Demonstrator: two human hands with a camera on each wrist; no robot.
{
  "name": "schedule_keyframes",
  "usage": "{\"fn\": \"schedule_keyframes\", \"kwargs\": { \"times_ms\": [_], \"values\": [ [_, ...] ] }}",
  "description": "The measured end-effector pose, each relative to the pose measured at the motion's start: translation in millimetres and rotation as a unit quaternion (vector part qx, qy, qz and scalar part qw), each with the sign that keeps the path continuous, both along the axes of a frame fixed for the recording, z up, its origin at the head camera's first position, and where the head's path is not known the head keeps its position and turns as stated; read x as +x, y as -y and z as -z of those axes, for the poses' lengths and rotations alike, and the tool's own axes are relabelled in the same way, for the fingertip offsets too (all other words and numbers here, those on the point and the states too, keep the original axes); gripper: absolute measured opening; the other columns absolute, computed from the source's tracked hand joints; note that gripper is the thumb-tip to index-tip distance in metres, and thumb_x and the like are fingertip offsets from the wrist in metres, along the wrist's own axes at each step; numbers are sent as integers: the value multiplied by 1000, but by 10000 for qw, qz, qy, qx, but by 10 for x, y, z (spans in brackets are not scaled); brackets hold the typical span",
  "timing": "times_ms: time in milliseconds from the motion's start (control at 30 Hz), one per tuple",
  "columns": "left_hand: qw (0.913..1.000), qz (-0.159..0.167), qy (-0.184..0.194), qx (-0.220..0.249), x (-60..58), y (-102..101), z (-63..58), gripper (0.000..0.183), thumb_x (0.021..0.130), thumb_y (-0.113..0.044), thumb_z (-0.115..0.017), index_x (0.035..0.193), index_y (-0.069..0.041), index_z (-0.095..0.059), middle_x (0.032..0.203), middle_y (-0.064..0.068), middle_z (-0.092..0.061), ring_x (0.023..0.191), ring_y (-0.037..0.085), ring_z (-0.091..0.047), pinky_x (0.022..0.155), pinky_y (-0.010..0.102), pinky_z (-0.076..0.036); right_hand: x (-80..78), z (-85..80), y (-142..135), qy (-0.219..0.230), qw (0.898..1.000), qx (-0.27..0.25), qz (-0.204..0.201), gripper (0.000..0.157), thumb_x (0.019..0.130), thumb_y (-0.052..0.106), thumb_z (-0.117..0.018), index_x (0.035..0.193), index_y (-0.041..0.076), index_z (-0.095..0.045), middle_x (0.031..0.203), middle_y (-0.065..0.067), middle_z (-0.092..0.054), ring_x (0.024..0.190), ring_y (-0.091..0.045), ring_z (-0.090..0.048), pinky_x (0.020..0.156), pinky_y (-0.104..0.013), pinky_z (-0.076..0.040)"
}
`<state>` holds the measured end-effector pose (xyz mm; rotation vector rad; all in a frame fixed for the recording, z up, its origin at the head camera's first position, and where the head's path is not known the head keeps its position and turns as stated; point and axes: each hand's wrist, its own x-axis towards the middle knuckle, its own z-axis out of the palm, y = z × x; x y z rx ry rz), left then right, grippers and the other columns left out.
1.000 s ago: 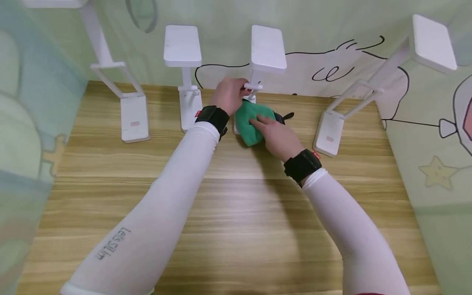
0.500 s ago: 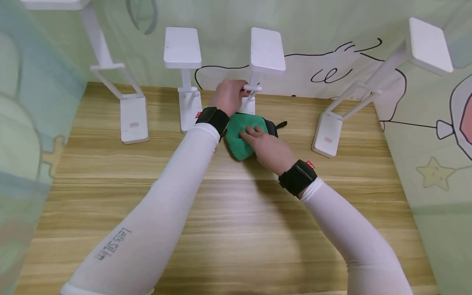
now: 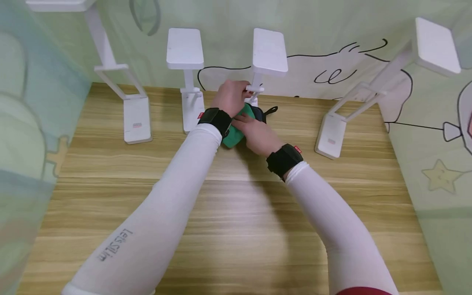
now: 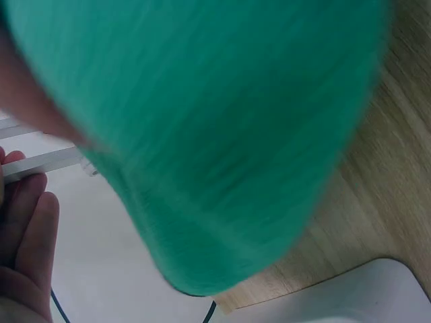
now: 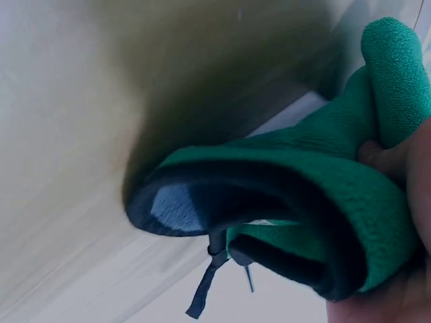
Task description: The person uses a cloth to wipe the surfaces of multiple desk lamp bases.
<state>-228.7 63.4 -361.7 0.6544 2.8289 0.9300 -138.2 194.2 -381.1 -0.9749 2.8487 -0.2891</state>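
My left hand (image 3: 230,96) holds the folding arm of a white desk lamp (image 3: 270,51), the third from the left. In the left wrist view its fingers (image 4: 37,232) curl by a thin white bar (image 4: 50,160) of that arm. A green fabric dusting mitt (image 3: 233,138) with black trim and a hanging loop lies over the lamp's base. Gripping the mitt from outside is my right hand (image 3: 259,135), close beside the left wrist. The right wrist view shows the mitt's black-edged opening (image 5: 323,155) gaping, with a finger pressed into the cloth. Most of the base is hidden.
Three more white lamps stand along the back wall: a far-left lamp (image 3: 137,119), a left-middle lamp (image 3: 185,48) and a right lamp (image 3: 330,135). Printed walls (image 3: 439,172) bound the wooden tabletop (image 3: 236,229) at the back and sides.
My right hand first drew the mitt toward the front along the lamp base, then pushed it back and to the left, under the left hand. The left hand keeps its hold on the lamp.
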Motion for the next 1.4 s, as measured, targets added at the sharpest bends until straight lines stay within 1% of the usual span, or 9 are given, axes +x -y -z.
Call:
{"fn": "schedule_keyframes", "kwargs": {
  "times_ms": [67,133,300,433,600,833,1100,1267,1400],
  "values": [
    [10000,28,10,32,3,-10,2,20,103,-23,-54,114,-16,-69,108,-3,-71,94,10,-62,86,28,-51,-61,17,-42,-139,9998,-100,46,59,86,-15,-48,138,10,-55,142,-11,-50,121,-27,-50,97,-43,-48],
    [10000,56,43,46,8,-21,3,19,103,-23,-54,114,-16,-69,108,-3,-71,94,10,-62,86,28,-51,-107,34,-90,-210,9996,-154,119,54,90,-12,-52,139,11,-55,142,-10,-49,120,-26,-51,97,-42,-48],
    [9999,110,90,8,7,-45,1,20,103,-24,-54,114,-16,-68,109,-3,-70,95,10,-62,88,29,-51,-144,-11,-174,18,9991,-65,412,49,98,-5,-51,144,11,-50,150,-12,-43,133,-28,-40,104,-46,-42],
    [9999,99,8,-18,0,-46,-6,19,103,-22,-54,113,-14,-68,108,-2,-71,94,10,-61,88,29,-51,-146,-80,-229,291,9976,198,595,53,95,-9,-49,146,9,-47,153,-14,-38,138,-31,-33,108,-47,-38],
    [9999,101,-13,-9,-1,-28,-17,19,104,-21,-54,114,-14,-68,108,-2,-71,92,10,-61,85,28,-51,-132,-143,-331,580,9936,425,876,55,94,-10,-48,146,7,-46,154,-18,-35,138,-33,-32,110,-48,-36],
    [10000,63,58,-10,2,-6,-26,20,104,-21,-53,115,-13,-68,108,-2,-70,91,9,-59,84,27,-51,-31,-167,-429,633,9894,684,1111,56,96,-7,-45,149,9,-42,155,-17,-34,137,-34,-33,107,-50,-38],
    [10000,78,26,-34,21,-8,-30,23,104,-23,-54,119,-13,-67,110,-1,-70,90,11,-58,83,27,-50,172,-236,-416,533,9876,1064,1026,51,99,-4,-45,148,9,-44,152,-18,-39,136,-32,-36,103,-49,-43],
    [9999,13,100,-8,32,-6,-35,25,103,-25,-54,122,-14,-67,112,-1,-69,91,12,-58,83,27,-50,325,-288,-364,523,9883,1242,713,50,98,-4,-49,147,7,-45,151,-18,-41,136,-33,-37,104,-49,-43],
    [9999,-24,90,-72,28,-4,-39,25,103,-26,-54,122,-15,-67,113,-2,-70,94,12,-60,87,28,-50,410,-291,-321,456,9897,1284,446,51,97,-4,-53,146,7,-46,150,-18,-42,135,-34,-37,102,-48,-44]
  ]
}}
